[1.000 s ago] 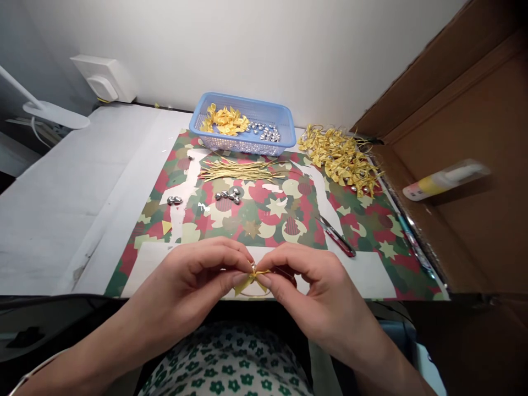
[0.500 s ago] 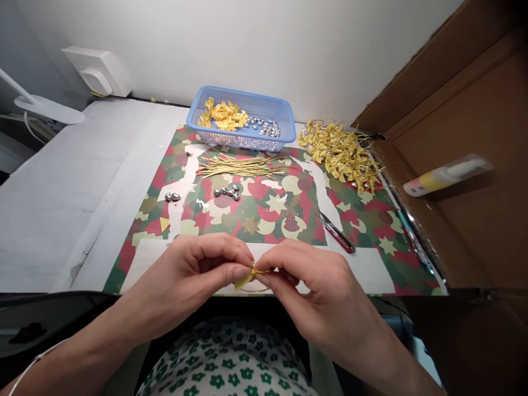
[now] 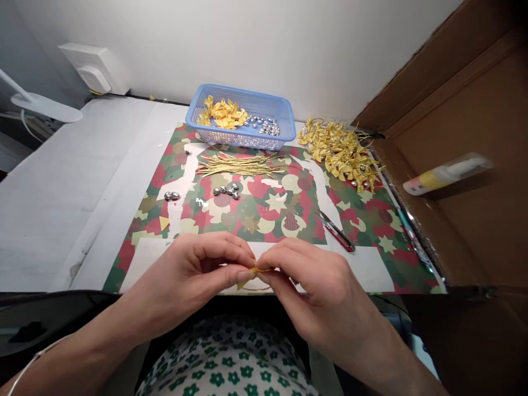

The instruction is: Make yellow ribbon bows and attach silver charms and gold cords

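Observation:
My left hand (image 3: pixel 206 264) pinches a small yellow ribbon piece (image 3: pixel 241 285), mostly hidden by its thumb and fingers. Facing it, my right hand (image 3: pixel 309 275) is closed on a thin yellow cord (image 3: pixel 263 270) that runs out from the ribbon piece. The fingertips of both hands nearly meet near the table's front edge. A curved loop of cord (image 3: pixel 251 289) shows just below them. Beyond the hands lie several silver bells (image 3: pixel 226 191) and a bundle of gold cords (image 3: pixel 241 165).
A blue basket (image 3: pixel 243 140) at the back holds yellow ribbon pieces and silver bells. Right of it is a heap of yellow ribbon ornaments (image 3: pixel 338 148). Small red-handled scissors (image 3: pixel 340 237) lie right of centre. Two more bells (image 3: pixel 172 196) sit left. Cardboard (image 3: pixel 462 220) walls the right side.
Both hands stay together at the same spot. The fingertips have drawn slightly closer, and less of the yellow ribbon piece shows under my left thumb.

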Demonstrator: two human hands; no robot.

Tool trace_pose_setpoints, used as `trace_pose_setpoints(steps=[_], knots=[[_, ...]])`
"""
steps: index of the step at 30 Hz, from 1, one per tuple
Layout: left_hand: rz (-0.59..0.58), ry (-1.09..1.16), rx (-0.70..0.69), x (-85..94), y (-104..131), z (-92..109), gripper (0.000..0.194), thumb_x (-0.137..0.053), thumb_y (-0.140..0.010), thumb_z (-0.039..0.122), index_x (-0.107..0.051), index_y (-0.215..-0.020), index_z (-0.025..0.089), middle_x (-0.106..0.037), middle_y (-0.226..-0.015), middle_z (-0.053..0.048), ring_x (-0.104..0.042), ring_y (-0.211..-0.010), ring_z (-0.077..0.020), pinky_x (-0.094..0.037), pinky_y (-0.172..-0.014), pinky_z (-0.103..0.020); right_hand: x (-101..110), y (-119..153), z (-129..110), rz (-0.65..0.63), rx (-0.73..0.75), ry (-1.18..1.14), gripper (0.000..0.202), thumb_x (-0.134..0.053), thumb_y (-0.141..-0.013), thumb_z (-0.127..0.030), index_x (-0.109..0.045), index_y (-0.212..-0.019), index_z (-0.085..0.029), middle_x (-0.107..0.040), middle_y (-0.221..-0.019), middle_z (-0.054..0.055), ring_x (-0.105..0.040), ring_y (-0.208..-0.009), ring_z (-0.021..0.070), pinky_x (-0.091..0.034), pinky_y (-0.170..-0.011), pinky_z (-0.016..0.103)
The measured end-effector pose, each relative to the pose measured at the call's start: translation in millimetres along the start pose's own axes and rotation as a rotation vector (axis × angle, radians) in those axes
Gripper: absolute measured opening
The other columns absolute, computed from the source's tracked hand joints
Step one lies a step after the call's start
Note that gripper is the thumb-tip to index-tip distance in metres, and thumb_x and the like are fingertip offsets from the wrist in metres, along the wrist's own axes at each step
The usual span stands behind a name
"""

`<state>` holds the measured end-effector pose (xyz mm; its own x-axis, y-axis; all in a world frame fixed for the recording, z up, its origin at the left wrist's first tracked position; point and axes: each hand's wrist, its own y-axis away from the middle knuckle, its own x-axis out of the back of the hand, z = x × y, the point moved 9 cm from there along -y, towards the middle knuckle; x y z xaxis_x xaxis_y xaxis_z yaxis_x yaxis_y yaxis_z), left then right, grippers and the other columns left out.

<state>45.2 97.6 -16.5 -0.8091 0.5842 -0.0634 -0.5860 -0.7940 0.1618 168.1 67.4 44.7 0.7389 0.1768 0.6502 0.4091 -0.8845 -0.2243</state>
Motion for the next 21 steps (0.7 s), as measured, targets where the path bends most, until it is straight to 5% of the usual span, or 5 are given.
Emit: trace_pose_setpoints(steps=[10, 13, 17, 21], knots=[[0.014, 0.058, 0.025, 0.9, -2, -1, 0.019, -0.075, -0.091, 0.016, -0.085, -0.093, 0.032, -0.078, -0.097, 0.002, -0.071, -0.092, -0.0142, -0.057, -0.083, -0.019, 9, -3, 2, 0.051, -0.003, -0.043, 0.011, -0.062, -0.093, -0.003, -0.072, -0.094, -0.009, -0.07, -0.085, 0.007, -0.064, -0.076, 0.0169, -0.051, -0.067, 0.029], [0.032, 0.064, 0.055, 3.7, -1, -2, 0.016, -0.077, -0.089, 0.018, -0.085, -0.09, 0.032, -0.079, -0.095, 0.003, -0.071, -0.087, -0.0131, -0.057, -0.079, -0.017, 30, -2, 19, 0.175, -0.115, -0.22, 0.018, -0.07, -0.092, -0.01, -0.074, -0.107, -0.017, -0.072, -0.09, 0.003, -0.064, -0.073, 0.0131, -0.054, -0.067, 0.026], [0.05, 0.065, 0.113, 5.9, -1, -7, 0.016, -0.079, -0.086, 0.017, -0.086, -0.087, 0.031, -0.079, -0.093, 0.003, -0.071, -0.082, -0.0124, -0.056, -0.071, -0.016, 63, 2, 31, 0.424, -0.18, -0.579, 0.029, -0.056, -0.102, -0.012, -0.078, -0.11, -0.03, -0.072, -0.089, 0.0, -0.062, -0.064, 0.0099, -0.058, -0.062, 0.027], [0.062, 0.046, 0.13, 6.7, -1, -12, 0.017, -0.079, -0.085, 0.015, -0.086, -0.086, 0.031, -0.08, -0.092, 0.003, -0.072, -0.082, -0.0129, -0.057, -0.071, -0.016, 102, 4, 10, 0.627, -0.102, -0.39, 0.04, -0.045, -0.107, -0.011, -0.076, -0.116, -0.035, -0.067, -0.104, 0.0, -0.06, -0.069, 0.0081, -0.061, -0.075, 0.031]])
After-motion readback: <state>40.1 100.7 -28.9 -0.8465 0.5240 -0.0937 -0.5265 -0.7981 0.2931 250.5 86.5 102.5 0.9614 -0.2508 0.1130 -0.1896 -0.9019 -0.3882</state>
